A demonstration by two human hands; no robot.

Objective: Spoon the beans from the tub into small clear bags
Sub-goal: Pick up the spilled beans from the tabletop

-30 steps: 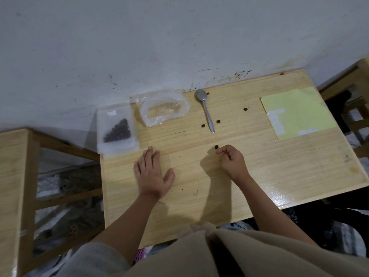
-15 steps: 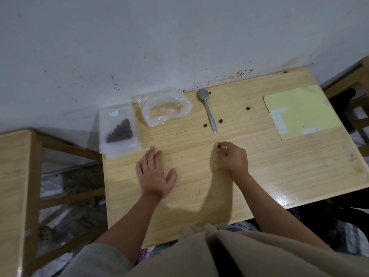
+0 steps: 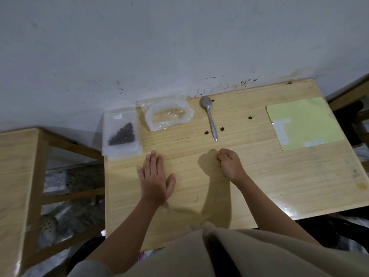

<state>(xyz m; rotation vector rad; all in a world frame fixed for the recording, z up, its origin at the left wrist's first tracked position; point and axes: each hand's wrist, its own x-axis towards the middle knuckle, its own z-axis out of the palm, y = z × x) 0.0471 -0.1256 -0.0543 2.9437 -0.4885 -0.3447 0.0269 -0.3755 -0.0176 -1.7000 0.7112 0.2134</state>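
A small clear bag (image 3: pixel 121 134) holding a pile of dark beans lies at the table's far left edge, partly overhanging it. Beside it near the wall sits a crumpled clear plastic tub (image 3: pixel 168 115), open, with no beans showing inside. A metal spoon (image 3: pixel 210 118) lies to its right, bowl towards the wall. Loose beans (image 3: pixel 222 129) are scattered around the spoon. My left hand (image 3: pixel 154 180) rests flat on the wood, fingers spread, holding nothing. My right hand (image 3: pixel 229 163) is curled into a fist below the spoon's handle; the bean it pinched is hidden inside.
The wooden table (image 3: pixel 279 176) stands against a white wall. A yellow-green sheet (image 3: pixel 303 122) lies at its right end. Another wooden piece of furniture (image 3: pixel 18 176) stands to the left across a gap. Cloth covers my lap at the near edge.
My right hand's fingertips closed around the loose bean that lay in front of them, and the hand curled into a fist. My left hand stayed flat.
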